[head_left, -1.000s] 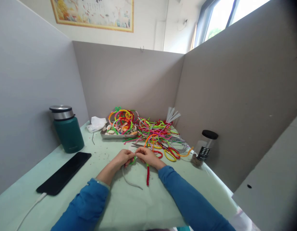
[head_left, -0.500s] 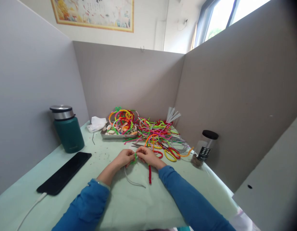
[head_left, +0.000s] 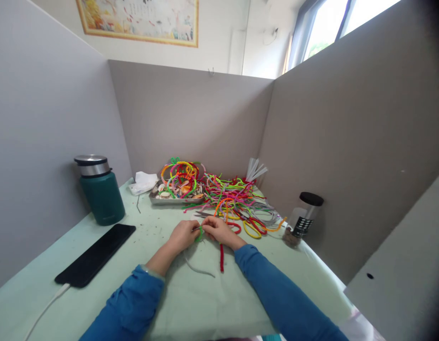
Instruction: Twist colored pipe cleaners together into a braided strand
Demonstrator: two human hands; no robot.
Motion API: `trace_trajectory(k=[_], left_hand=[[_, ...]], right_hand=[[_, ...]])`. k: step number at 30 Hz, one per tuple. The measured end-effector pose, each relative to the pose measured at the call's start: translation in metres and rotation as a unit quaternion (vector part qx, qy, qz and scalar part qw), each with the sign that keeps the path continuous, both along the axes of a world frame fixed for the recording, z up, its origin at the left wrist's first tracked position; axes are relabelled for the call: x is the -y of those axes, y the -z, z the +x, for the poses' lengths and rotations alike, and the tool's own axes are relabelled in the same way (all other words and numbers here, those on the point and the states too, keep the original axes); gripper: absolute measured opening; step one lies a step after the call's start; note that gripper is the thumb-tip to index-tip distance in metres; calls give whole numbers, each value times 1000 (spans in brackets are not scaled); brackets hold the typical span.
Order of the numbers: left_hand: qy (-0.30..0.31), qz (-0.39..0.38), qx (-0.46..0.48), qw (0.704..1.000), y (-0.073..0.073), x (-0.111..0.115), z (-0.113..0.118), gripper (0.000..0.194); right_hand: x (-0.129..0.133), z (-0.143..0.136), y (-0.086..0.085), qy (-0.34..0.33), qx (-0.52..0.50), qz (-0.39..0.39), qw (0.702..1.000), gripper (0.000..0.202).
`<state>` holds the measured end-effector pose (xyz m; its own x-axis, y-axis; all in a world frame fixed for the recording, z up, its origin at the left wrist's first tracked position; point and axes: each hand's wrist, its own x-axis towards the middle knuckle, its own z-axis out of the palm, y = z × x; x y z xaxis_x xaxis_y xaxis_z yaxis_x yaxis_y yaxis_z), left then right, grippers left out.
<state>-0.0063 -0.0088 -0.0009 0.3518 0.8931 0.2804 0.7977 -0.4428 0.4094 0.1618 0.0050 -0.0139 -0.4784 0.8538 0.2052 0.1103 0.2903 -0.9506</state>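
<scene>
My left hand (head_left: 184, 234) and my right hand (head_left: 218, 229) meet over the middle of the table, fingers pinched on a small green fuzzy stem piece (head_left: 200, 234) between them. Its exact shape is too small to tell. A thin grey stem (head_left: 199, 271) lies on the cloth below my left hand, its upper end close to that hand. Below my right hand a red fuzzy stem (head_left: 222, 258) points towards me, its upper part hidden by the hand. Scissors (head_left: 201, 214) lie just behind my hands, partly under colourful stems.
A metal tray (head_left: 177, 201) holds shells and looped stems, beside a pile of colourful stems (head_left: 233, 192). A green bottle (head_left: 103, 196) and a black phone (head_left: 96, 255) stand or lie left, white tissue (head_left: 144, 181) behind. A clear jar (head_left: 300, 222) is right.
My left hand has turned slightly, and less of the green piece shows beside its fingers. The upper part of the grey stem has shifted a little. My right hand looks nearly unchanged.
</scene>
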Motion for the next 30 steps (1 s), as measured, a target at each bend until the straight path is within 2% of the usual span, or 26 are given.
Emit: trace_trajectory(k=[14,25,30], left_hand=[[6,-43,57,997,-4,0,1,24],[7,-40,60,997,-4,-2,1,30],[-8,-69,69,995,-4,-2,1,39]], right_hand=[[-2,1,2,2,-7,3,1000,14],[-1,2,1,-6,-15,-1,1000,16],[-1,1,0,-5,-13,-4,1000,17]])
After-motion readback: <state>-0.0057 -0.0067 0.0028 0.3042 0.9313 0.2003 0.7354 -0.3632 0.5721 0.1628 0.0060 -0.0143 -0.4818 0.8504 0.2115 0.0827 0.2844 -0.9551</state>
